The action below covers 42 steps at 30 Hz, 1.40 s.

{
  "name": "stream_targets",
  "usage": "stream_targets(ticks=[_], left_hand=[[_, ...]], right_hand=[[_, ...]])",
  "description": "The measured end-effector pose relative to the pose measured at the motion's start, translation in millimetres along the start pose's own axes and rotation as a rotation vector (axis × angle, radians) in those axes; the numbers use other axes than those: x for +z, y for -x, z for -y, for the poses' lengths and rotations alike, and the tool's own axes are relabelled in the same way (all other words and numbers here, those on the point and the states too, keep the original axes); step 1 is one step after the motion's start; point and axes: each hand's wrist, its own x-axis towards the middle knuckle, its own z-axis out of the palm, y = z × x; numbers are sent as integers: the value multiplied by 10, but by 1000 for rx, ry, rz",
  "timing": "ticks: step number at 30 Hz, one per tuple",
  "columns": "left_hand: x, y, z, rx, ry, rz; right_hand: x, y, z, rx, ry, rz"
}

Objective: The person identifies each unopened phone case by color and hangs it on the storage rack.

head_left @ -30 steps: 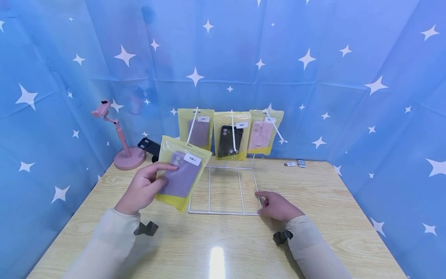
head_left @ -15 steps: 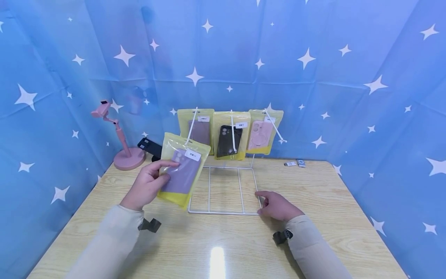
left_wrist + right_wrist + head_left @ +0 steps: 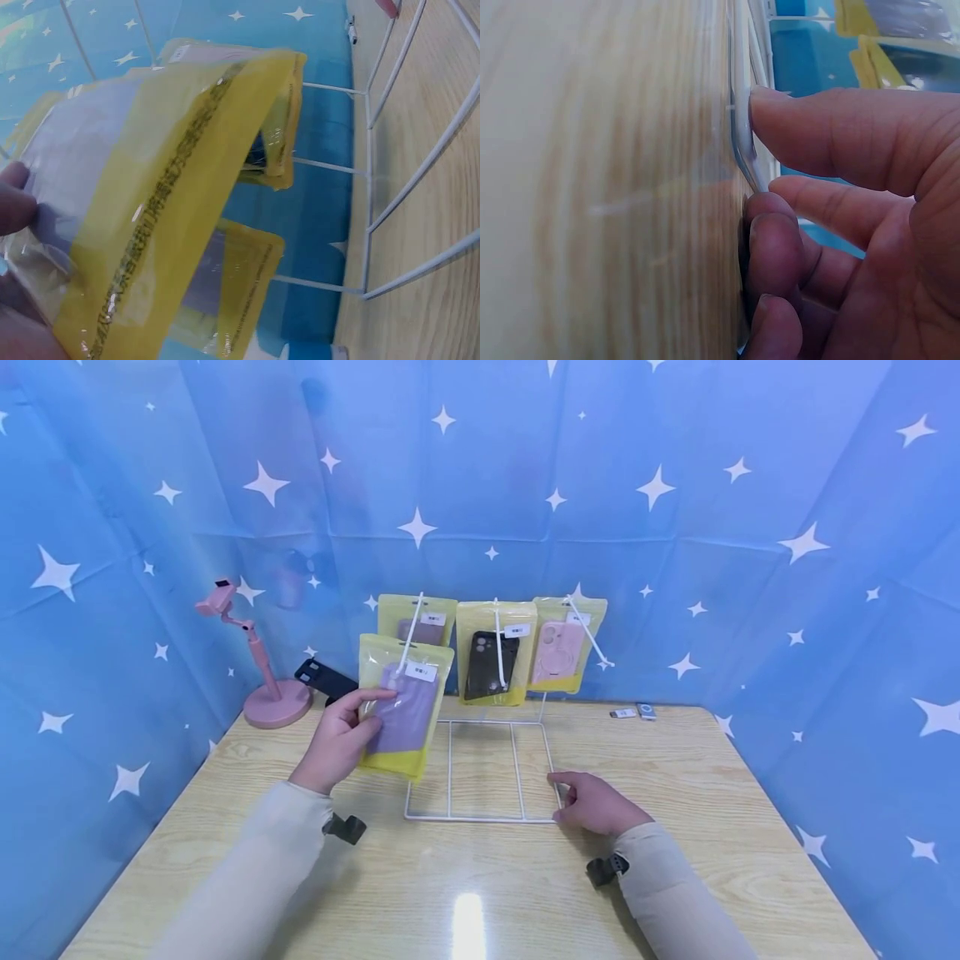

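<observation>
My left hand (image 3: pixel 341 735) pinches a clear-and-yellow pouch with a purple phone case (image 3: pixel 411 710) by its left side. The pouch hangs upright at the left hook (image 3: pixel 412 631) of a white wire display rack (image 3: pixel 480 818). Below the pouch's top slot, the hook's tip shows in front of it. Up close in the left wrist view, the pouch (image 3: pixel 172 187) has a yellow bottom band with dark print. At the front right corner of the rack's base, my right hand (image 3: pixel 596 802) grips the wire; thumb and fingers meet around it in the right wrist view.
Behind, pouches with a purple case (image 3: pixel 431 631), a black case (image 3: pixel 492 664) and a pink case (image 3: pixel 557 652) hang on the rack. A pink phone stand (image 3: pixel 277 703) and a black object (image 3: pixel 324 678) stand back left. Two small items (image 3: pixel 622 713) lie back right.
My left hand has moved up and right with the pouch, which is now more upright and overlaps the left hook. The right hand has stayed on the rack's base.
</observation>
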Motion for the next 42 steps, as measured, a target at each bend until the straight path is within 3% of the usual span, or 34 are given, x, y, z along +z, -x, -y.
stream_targets(ticks=[12,22,32,37,42], left_hand=[[122,-366,125,-93,-31,-47],[156,-626,189,-113,-42,-56],[170,-766,277,-125,-43,-62],[151,-801,293,-129,-27,-24],[85,-784,276,-171,-88,20]], right_hand=[[2,-18,-16,1,-14,-4],[4,-8,-8,-2,-3,-9],[20,-4,19,7,2,-15],[16,0,40,1,-1,-9],[4,-25,12,12,2,-2]])
